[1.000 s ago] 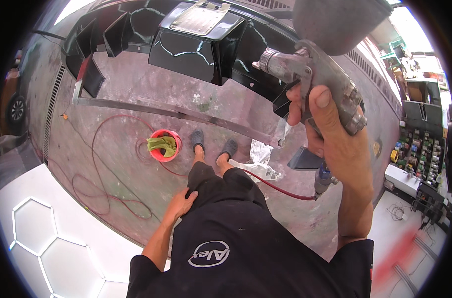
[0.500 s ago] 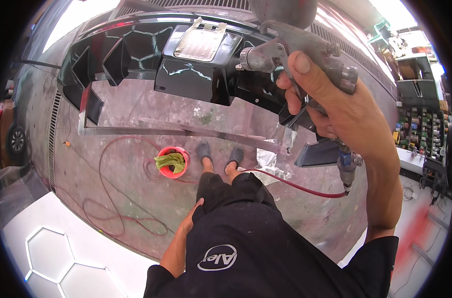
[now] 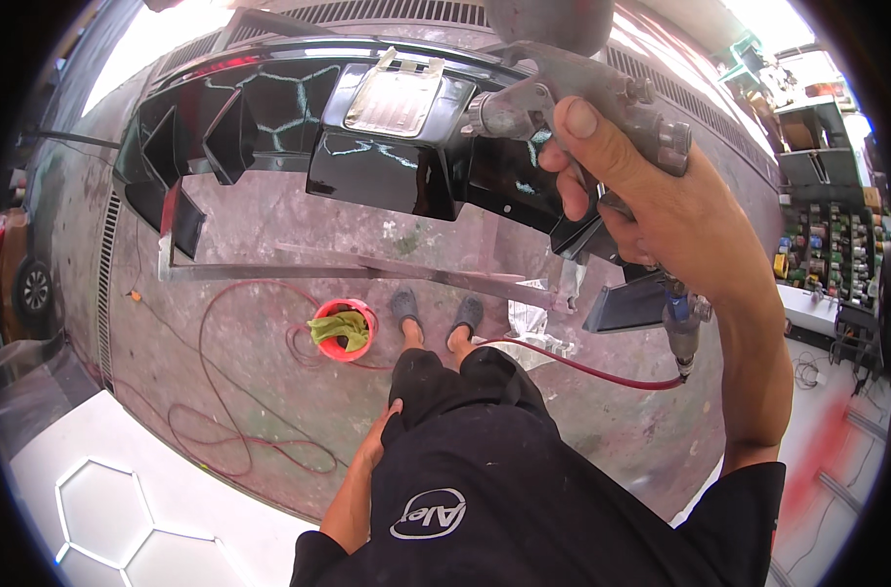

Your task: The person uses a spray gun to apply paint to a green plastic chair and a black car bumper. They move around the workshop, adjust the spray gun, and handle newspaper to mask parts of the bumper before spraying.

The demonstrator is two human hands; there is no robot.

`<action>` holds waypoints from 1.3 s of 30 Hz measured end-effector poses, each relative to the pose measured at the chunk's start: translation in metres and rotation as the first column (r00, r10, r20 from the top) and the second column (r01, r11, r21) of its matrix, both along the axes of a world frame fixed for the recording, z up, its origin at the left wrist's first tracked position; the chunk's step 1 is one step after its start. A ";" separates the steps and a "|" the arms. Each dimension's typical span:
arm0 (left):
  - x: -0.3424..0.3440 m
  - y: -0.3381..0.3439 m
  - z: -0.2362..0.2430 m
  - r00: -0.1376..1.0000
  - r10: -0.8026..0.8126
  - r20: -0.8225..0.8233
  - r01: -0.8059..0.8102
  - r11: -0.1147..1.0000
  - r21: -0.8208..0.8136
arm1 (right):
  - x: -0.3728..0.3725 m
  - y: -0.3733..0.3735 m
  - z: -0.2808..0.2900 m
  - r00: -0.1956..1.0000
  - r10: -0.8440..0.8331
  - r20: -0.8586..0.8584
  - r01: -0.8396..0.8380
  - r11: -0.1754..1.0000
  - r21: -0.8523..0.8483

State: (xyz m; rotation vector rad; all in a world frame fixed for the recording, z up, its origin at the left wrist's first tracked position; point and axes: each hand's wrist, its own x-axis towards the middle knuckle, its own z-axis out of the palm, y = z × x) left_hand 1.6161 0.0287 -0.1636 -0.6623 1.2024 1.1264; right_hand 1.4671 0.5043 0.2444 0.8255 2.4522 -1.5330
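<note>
My right hand point(image 3: 651, 196) is wrapped around a metal spray gun point(image 3: 582, 83), thumb along its side and fingers near the trigger. The gun's cup point(image 3: 553, 24) is cut off by the upper edge, and its nozzle points left. Under the grip hangs a blue and grey air fitting point(image 3: 682, 323) with a red hose point(image 3: 612, 376) joined to it. Just beyond the nozzle lies a glossy black car bumper point(image 3: 377, 174), its raised middle bearing a masked, taped patch point(image 3: 397, 98). My left hand point(image 3: 385, 423) rests against my shorts at the thigh, its fingers mostly hidden.
A metal stand point(image 3: 269, 272) carries the bumper. By my feet are a red bucket point(image 3: 369, 342) with a green cloth point(image 3: 336, 328) and crumpled masking sheet point(image 3: 529, 328). Hose loops point(image 3: 240, 430) cross the floor at left. Shelves of cans point(image 3: 827, 245) stand at right.
The view has shifted slightly, so the floor, bucket and feet sit a little lower. The spray gun stays in my right hand, nearly unmoved against the bumper.
</note>
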 end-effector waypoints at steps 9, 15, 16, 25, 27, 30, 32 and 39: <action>-0.008 0.010 0.011 0.993 -0.079 -0.087 0.080 0.997 0.011 | -0.004 0.007 0.003 0.999 -0.023 0.036 0.025 0.999 -0.029; -0.016 0.021 0.032 0.994 -0.055 -0.090 0.052 0.998 -0.030 | 0.001 0.019 -0.005 0.996 -0.091 -0.002 0.091 0.996 0.000; -0.015 0.019 0.031 0.996 -0.040 -0.074 0.039 0.999 -0.024 | 0.002 0.019 -0.004 0.996 -0.093 -0.011 0.093 0.996 -0.005; -0.016 0.022 0.034 0.993 -0.049 -0.107 0.046 0.999 -0.029 | 0.001 0.016 -0.004 0.997 -0.047 0.063 0.050 0.998 -0.048; -0.018 0.027 0.041 0.991 -0.068 -0.115 0.062 0.996 -0.060 | 0.006 0.019 -0.008 0.995 -0.087 0.046 0.088 0.996 -0.020; -0.012 0.015 0.023 0.998 -0.020 -0.059 0.019 0.999 -0.026 | 0.009 0.018 -0.008 0.993 -0.113 0.033 0.113 0.994 0.002; -0.010 0.009 0.016 1.000 0.017 -0.016 -0.017 1.000 -0.009 | 0.010 0.015 -0.007 0.995 -0.094 0.035 0.093 0.995 0.016; -0.028 0.032 0.051 0.996 -0.040 -0.078 0.038 0.999 -0.028 | 0.014 -0.005 0.003 1.000 0.002 0.000 -0.002 0.994 -0.112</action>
